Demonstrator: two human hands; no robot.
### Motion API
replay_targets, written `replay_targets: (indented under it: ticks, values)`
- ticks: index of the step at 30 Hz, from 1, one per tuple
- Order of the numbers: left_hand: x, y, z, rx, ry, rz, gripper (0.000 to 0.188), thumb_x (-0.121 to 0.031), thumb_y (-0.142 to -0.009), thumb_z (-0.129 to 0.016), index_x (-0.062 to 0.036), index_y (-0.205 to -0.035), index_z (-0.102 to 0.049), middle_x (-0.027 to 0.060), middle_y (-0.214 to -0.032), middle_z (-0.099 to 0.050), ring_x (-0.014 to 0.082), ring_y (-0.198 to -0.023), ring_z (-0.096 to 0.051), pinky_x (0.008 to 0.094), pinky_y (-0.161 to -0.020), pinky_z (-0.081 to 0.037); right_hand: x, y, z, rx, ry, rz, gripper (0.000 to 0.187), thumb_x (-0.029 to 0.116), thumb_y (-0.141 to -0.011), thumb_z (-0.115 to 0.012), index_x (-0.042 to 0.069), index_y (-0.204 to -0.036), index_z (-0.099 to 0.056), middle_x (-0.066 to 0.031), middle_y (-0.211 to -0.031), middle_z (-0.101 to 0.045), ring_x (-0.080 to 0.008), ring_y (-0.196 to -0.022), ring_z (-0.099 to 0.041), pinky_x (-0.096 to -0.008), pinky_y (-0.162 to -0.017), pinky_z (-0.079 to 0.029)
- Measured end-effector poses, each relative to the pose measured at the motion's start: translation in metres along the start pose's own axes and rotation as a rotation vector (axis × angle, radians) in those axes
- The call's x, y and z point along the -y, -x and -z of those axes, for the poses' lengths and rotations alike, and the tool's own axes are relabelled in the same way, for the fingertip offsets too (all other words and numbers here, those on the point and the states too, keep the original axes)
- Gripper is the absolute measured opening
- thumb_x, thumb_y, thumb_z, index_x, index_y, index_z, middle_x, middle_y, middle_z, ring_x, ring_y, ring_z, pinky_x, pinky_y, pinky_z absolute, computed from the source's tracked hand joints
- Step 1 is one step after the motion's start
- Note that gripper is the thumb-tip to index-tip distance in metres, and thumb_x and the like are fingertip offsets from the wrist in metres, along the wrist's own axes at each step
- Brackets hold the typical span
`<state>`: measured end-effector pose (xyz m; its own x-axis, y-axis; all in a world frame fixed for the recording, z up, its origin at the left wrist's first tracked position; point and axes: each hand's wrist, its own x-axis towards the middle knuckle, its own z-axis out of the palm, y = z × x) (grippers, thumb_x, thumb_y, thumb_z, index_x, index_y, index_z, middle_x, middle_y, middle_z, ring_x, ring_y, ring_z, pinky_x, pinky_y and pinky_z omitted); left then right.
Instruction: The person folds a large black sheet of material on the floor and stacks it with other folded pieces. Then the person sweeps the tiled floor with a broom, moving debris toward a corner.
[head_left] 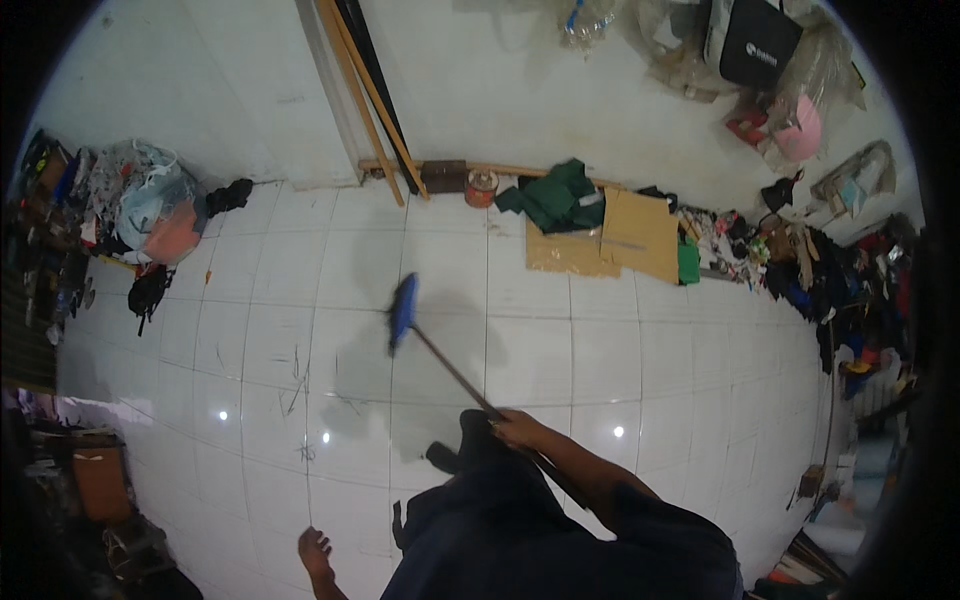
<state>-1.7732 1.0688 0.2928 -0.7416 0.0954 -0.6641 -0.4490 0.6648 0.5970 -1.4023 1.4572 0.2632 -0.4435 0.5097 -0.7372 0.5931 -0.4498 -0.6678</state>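
My right hand (515,428) is closed around the brown handle of a broom (455,368), and the handle runs back under my right forearm. The broom's blue head (403,312) is on or just above the white tiled floor (530,350), ahead and left of my hand; its edges are slightly blurred. Low in the view, my left hand (315,548) hangs away from the broom with loosely bent fingers and nothing in it. Thin dark strands of litter (293,385) lie on the tiles left of the broom.
Along the far wall are wooden poles (365,90), a red-brown tin (481,188), green cloth (560,195) and cardboard (640,235). A stuffed clear plastic bag (160,205) stands at the left. Heaped items (800,260) line the right side. Bags (755,45) hang on the wall.
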Motion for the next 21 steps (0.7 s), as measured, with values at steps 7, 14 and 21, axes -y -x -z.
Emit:
replay_targets:
  ticks: [7,14,21]
  values:
    - [0.062,0.018,-0.097,0.557,-0.54,-0.058,0.033,-0.028,-0.087,-0.055,-0.0049,-0.11,-0.057,0.005,-0.084,-0.059,0.0165,-0.064,-0.057,0.0286,-0.052,-0.044,-0.037,0.033,0.142,-0.408,0.064,-0.431,0.032,0.014,-0.077,-0.054,-0.003,-0.104,-0.05,-0.0108,-0.065,-0.056,-0.0194,-0.048,-0.054,-0.0318,-0.042,-0.043]
    - [-0.013,0.059,-0.171,0.204,-0.132,0.42,0.036,-0.03,-0.086,-0.057,-0.0057,-0.112,-0.055,0.0069,-0.092,-0.058,0.0178,-0.075,-0.057,0.0314,-0.061,-0.045,0.008,-0.167,0.155,0.006,-0.081,-0.297,0.014,0.016,-0.077,-0.055,0.002,-0.078,-0.055,-0.0071,-0.057,-0.048,-0.0168,-0.049,-0.047,-0.0347,-0.041,-0.036]
    - [-0.127,0.066,-0.245,0.167,-0.072,0.028,0.042,-0.029,-0.089,-0.054,-0.0042,-0.122,-0.049,0.0089,-0.103,-0.058,0.0204,-0.089,-0.057,0.0337,-0.073,-0.045,0.155,-0.28,0.072,0.424,-0.157,-0.153,0.014,0.013,-0.077,-0.055,0.0,-0.083,-0.055,-0.0064,-0.055,-0.052,-0.0187,-0.042,-0.049,-0.0334,-0.04,-0.043]
